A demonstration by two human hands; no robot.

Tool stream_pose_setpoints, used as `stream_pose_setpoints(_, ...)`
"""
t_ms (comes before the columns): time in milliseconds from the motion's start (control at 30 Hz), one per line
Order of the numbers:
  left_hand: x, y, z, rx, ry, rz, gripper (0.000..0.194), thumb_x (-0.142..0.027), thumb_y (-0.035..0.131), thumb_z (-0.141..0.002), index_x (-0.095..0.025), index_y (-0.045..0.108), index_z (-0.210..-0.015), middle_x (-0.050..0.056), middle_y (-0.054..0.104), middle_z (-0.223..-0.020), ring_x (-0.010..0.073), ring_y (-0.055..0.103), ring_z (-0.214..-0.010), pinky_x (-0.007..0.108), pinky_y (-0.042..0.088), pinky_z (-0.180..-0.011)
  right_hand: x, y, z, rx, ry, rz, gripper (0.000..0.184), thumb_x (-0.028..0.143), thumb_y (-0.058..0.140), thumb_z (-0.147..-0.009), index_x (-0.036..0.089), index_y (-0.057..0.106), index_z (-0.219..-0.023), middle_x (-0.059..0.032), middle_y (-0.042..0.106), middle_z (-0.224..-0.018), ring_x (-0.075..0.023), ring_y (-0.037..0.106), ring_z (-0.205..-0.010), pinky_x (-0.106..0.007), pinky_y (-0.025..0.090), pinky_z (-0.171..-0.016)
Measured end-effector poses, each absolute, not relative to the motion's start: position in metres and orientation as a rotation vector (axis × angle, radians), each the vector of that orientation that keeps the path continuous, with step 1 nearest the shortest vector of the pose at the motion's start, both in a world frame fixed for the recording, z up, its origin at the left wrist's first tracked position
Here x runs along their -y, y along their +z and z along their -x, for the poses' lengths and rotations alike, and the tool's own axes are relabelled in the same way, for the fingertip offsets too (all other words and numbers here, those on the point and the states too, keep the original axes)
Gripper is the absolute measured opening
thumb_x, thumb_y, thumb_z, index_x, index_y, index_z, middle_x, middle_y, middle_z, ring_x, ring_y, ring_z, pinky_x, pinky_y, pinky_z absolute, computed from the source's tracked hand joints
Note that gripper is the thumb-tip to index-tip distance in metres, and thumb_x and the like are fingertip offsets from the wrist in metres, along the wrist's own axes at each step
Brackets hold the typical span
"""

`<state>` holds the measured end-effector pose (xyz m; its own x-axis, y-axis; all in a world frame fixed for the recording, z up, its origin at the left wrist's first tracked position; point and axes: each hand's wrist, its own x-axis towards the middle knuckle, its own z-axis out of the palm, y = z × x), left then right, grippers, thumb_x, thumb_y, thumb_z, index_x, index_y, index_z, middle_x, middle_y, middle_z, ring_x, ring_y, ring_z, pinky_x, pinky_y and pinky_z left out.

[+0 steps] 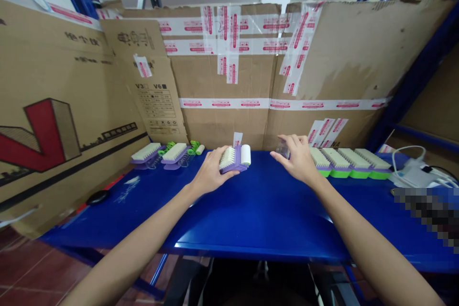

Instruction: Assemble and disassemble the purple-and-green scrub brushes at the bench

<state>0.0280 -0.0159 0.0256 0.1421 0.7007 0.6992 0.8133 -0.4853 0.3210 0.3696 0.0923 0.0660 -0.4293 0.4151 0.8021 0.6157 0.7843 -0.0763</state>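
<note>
My left hand [211, 169] is closed around a purple brush [233, 160] with cream bristles and a white roller at its right end. It holds the brush above the blue table, near the middle. To the right, my right hand [297, 157] pinches a clear plastic piece [282, 148] between thumb and fingers; its exact shape is hard to make out. A gap separates the two held things. Just beyond my right hand stands a row of several brushes [343, 160] with cream bristles on top and purple and green bodies.
Two purple brushes [174, 153] with green and clear parts lie at the back left of the blue table [251, 220]. A round black object [98, 197] is near the left edge. White cables and a power strip [418, 172] lie at right. Taped cardboard [225, 76] walls the back.
</note>
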Motion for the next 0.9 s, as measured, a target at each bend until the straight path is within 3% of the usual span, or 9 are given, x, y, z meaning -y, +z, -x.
stream_pose_setpoints(233,0.015,0.025,-0.031,1.686,-1.559,2.2,0.086,-0.072,0.074,-0.098,-0.022,0.045,-0.162,0.017,0.068,-0.154,0.0367,0.072,-0.133,0.052,0.059,-0.113,-0.094,0.059,-0.365,2.266,-0.187,0.755,0.066,0.071,0.064,-0.107,0.023,0.059,-0.151,-0.0187,0.068,-0.132,-0.0433,0.064,-0.117,-0.066,0.057,-0.104)
stream_pose_setpoints(400,0.008,0.021,-0.029,1.72,-1.651,2.218,0.083,-0.081,0.062,-0.102,-0.02,0.048,-0.157,0.017,0.073,-0.147,0.0351,0.074,-0.132,0.047,0.061,-0.11,-0.094,0.052,-0.365,2.406,0.037,0.794,0.052,0.056,0.077,-0.101,0.021,0.056,-0.134,-0.017,0.066,-0.129,-0.0398,0.071,-0.116,-0.058,0.061,-0.1)
stream_pose_setpoints(500,0.003,0.016,-0.03,1.742,-1.766,2.247,0.08,-0.079,0.064,-0.103,-0.02,0.05,-0.154,0.015,0.075,-0.143,0.0329,0.076,-0.127,0.045,0.061,-0.108,-0.091,0.05,-0.366,2.471,0.13,0.874,0.047,0.05,0.079,-0.097,0.023,0.056,-0.128,-0.0139,0.066,-0.13,-0.0343,0.074,-0.106,-0.052,0.062,-0.094)
stream_pose_setpoints(667,0.001,0.012,-0.033,1.781,-1.898,2.275,0.078,-0.072,0.075,-0.098,-0.02,0.054,-0.153,0.015,0.075,-0.144,0.0333,0.076,-0.128,0.045,0.059,-0.112,-0.089,0.048,-0.365,2.55,0.203,1.093,0.052,0.064,0.073,-0.1,0.021,0.06,-0.127,-0.0141,0.063,-0.128,-0.03,0.074,-0.093,-0.046,0.059,-0.088)
stream_pose_setpoints(800,0.003,0.013,-0.033,1.809,-1.809,2.322,0.081,-0.071,0.076,-0.097,-0.02,0.053,-0.156,0.014,0.075,-0.146,0.0353,0.075,-0.131,0.047,0.058,-0.113,-0.093,0.044,-0.364,2.617,0.232,1.126,0.05,0.062,0.068,-0.105,0.019,0.062,-0.132,-0.0171,0.062,-0.133,-0.0325,0.075,-0.1,-0.049,0.059,-0.096)
stream_pose_setpoints(900,0.005,0.013,-0.032,1.832,-1.716,2.338,0.081,-0.071,0.074,-0.097,-0.021,0.052,-0.157,0.014,0.075,-0.147,0.0356,0.075,-0.13,0.047,0.06,-0.11,-0.097,0.041,-0.366,2.672,0.223,1.101,0.044,0.051,0.071,-0.106,0.019,0.062,-0.135,-0.019,0.061,-0.139,-0.036,0.074,-0.117,-0.049,0.057,-0.105)
